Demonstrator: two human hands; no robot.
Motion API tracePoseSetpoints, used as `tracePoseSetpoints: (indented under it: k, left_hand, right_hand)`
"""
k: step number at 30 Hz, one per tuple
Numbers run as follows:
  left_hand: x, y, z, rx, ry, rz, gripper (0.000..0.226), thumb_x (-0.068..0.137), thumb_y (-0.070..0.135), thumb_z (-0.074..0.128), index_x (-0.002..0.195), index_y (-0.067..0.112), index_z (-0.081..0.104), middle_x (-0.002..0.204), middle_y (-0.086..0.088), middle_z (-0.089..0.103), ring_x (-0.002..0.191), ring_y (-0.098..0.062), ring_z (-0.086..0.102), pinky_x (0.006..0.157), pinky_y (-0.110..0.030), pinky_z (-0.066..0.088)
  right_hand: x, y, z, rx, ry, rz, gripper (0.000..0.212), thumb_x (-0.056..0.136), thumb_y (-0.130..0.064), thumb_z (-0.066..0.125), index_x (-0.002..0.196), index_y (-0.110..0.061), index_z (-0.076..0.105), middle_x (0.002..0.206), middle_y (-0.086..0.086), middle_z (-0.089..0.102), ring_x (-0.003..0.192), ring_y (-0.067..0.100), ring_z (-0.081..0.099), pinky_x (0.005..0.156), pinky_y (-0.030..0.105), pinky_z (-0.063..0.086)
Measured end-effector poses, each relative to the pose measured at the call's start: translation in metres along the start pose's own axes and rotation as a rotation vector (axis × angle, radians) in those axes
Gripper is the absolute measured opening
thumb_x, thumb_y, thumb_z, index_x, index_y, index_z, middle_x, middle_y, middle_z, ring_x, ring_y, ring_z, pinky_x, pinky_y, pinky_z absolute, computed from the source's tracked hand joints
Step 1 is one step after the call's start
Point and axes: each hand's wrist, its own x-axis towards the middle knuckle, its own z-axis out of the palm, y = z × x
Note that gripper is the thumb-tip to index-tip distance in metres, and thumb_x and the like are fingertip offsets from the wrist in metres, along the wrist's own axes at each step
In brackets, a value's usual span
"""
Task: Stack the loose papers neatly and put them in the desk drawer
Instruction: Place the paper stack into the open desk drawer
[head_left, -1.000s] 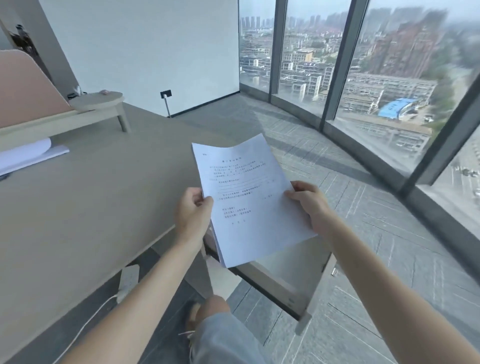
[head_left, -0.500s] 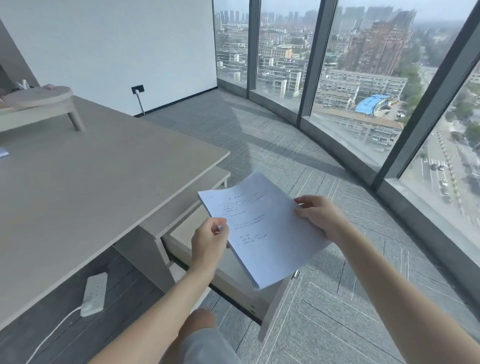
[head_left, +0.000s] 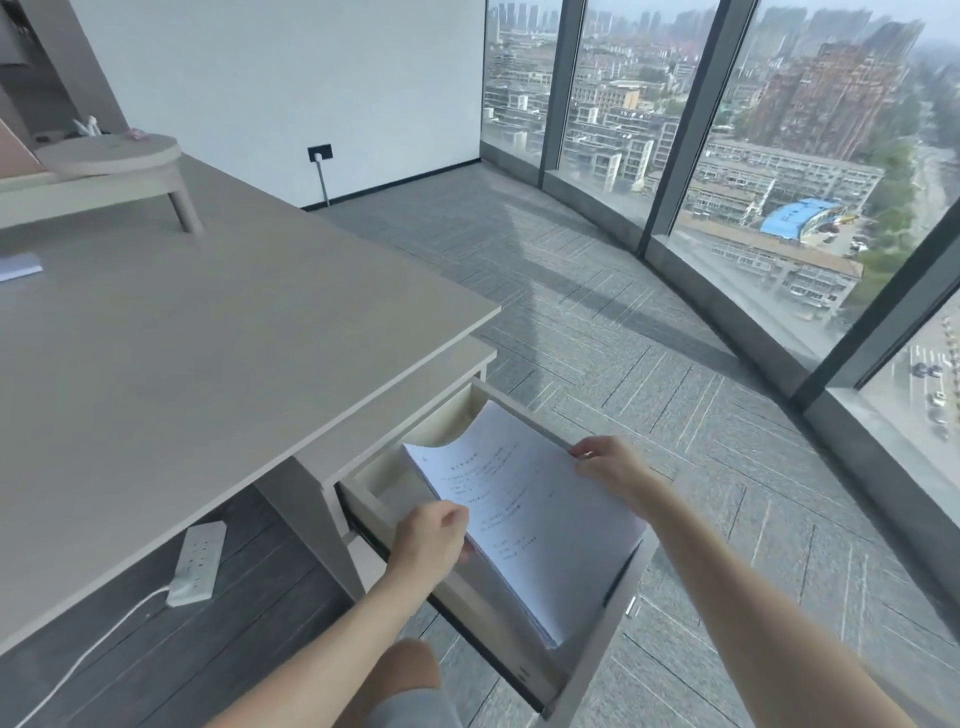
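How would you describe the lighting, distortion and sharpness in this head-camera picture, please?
Head view: soft daylight from the windows, with no harsh glare; wide-angle bending curves the window frames; the paper stack is sharp enough to show print lines, though the text is unreadable; the skyline is hazy.

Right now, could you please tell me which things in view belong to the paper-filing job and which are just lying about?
Part of the job:
- paper stack, held over the drawer
- open desk drawer
- left hand and right hand, gripping the stack's sides

Just lying about:
- power strip on the floor
- small wooden riser on the desk
- white sheet at the desk's far left edge
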Motion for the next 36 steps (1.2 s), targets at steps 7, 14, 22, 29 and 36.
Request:
tracePoseSetpoints:
  k: [7,14,22,29,36]
  left_hand:
    - [0.013,-0.017,0.006,0.645,-0.076,0.386,0.039,0.102,0.026,0.035,0.067,0.015,0.046,0.058,0.001,0.043,0.067,-0.021,0.044,0.069,-0.034,0.042]
    - [0.02,-0.024,0.012,0.933,-0.095,0.371,0.048,0.104,0.034,0.028,0.091,0.008,0.068,0.09,-0.011,0.073,0.074,-0.025,0.046,0.082,-0.035,0.039]
    - [0.033,-0.021,0.015,1.004,-0.308,0.259,0.048,0.102,0.036,0.027,0.102,0.007,0.065,0.107,-0.015,0.071,0.099,-0.031,0.063,0.092,-0.04,0.041]
    - [0.033,-0.013,0.004,1.026,-0.271,0.313,0.052,0.103,0.044,0.028,0.107,0.008,0.065,0.106,-0.015,0.072,0.097,-0.032,0.067,0.083,-0.038,0.047]
    - [0.037,0.018,-0.053,0.954,0.014,0.446,0.032,0.101,0.034,0.036,0.087,0.011,0.055,0.095,-0.015,0.071,0.078,-0.03,0.055,0.071,-0.037,0.047]
  right_hand:
    - [0.022,0.012,0.022,-0.18,-0.013,-0.02,0.04,0.08,0.0,0.054,0.104,-0.022,0.078,0.1,-0.002,0.073,0.093,0.02,0.065,0.068,0.023,0.045]
    - [0.029,0.019,0.038,-0.328,-0.008,-0.083,0.034,0.09,-0.008,0.057,0.119,-0.015,0.072,0.112,0.004,0.075,0.101,0.022,0.065,0.079,0.022,0.04]
    - [0.03,0.021,0.045,-0.426,-0.043,-0.065,0.036,0.091,-0.015,0.053,0.125,-0.016,0.067,0.119,0.007,0.069,0.115,0.029,0.059,0.089,0.032,0.046]
    - [0.006,0.011,0.04,-0.561,-0.012,-0.157,0.012,0.09,-0.015,0.049,0.079,-0.018,0.049,0.099,0.008,0.058,0.098,0.028,0.061,0.066,0.033,0.041]
    - [-0.054,0.01,0.032,-0.499,0.231,-0.212,0.027,0.092,-0.016,0.051,0.111,-0.007,0.068,0.114,0.01,0.066,0.105,0.033,0.062,0.089,0.041,0.049]
